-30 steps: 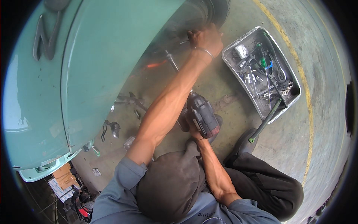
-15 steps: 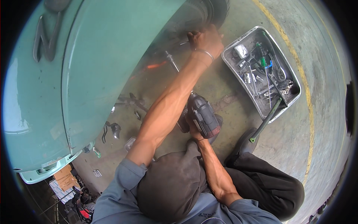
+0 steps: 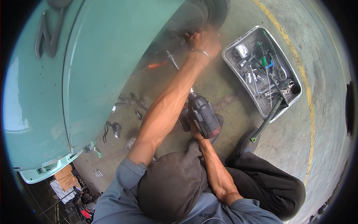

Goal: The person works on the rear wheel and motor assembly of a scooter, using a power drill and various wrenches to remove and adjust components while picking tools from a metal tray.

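My left hand (image 3: pixel 204 44) is reaching to the wheel (image 3: pixel 216 13) beside the mint-green vehicle body (image 3: pixel 93 56), its fingers curled on something I cannot make out. My right hand (image 3: pixel 197 130) grips a black cordless impact driver (image 3: pixel 201 114) from below, largely hidden by it. The driver points up and away, with a shiny socket extension (image 3: pixel 171 58) reaching under my left forearm toward the hazy wheel well. An orange-red glow or part shows beside the extension, too blurred to name.
A metal tray (image 3: pixel 231 63) holds wrenches, sockets and a green screwdriver (image 3: pixel 264 59), with a green-ended bar (image 3: pixel 266 121) leaning out toward my shoe (image 3: pixel 248 143). Loose metal parts (image 3: pixel 116 130) lie on the floor. Cardboard (image 3: pixel 66 177) and equipment are at lower left; a yellow line runs along the right.
My left hand has shifted slightly down and to the left near the wheel. The driver and extension have moved very slightly; my right hand still grips the driver.
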Demonstrator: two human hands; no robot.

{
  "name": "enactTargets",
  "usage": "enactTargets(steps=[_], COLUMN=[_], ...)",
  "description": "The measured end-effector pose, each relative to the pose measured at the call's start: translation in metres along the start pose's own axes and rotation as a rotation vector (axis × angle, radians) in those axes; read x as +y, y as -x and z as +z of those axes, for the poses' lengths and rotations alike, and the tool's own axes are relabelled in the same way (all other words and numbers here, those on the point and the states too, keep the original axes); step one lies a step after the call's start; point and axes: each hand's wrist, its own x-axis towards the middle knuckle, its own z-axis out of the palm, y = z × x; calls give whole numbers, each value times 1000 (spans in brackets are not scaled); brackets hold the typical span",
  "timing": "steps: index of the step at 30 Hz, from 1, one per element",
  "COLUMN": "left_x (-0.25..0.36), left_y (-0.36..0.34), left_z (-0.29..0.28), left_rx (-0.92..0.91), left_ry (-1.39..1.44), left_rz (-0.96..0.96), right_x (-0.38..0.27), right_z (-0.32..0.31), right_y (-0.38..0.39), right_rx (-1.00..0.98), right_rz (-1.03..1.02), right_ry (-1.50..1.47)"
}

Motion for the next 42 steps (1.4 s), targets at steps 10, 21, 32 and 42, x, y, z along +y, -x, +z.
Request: enactTargets(steps=[10,21,32,42], left_x=[-2,2,0,4], left_y=[0,-4,-9,-4], left_z=[-5,-23,-21,-38], left_rx=[-7,-96,-87,-184], left_ry=[5,87,87,25], left_rz=[-59,-52,-57,-31], right_x=[-21,-17,0,-9], right_z=[-11,-15,-13,-20], right_y=[-11,-15,-2,-8], right_rx=[-19,-24,46,24], right_rz=[-121,-100,225,-54], right_ry=[202,168,-79,111])
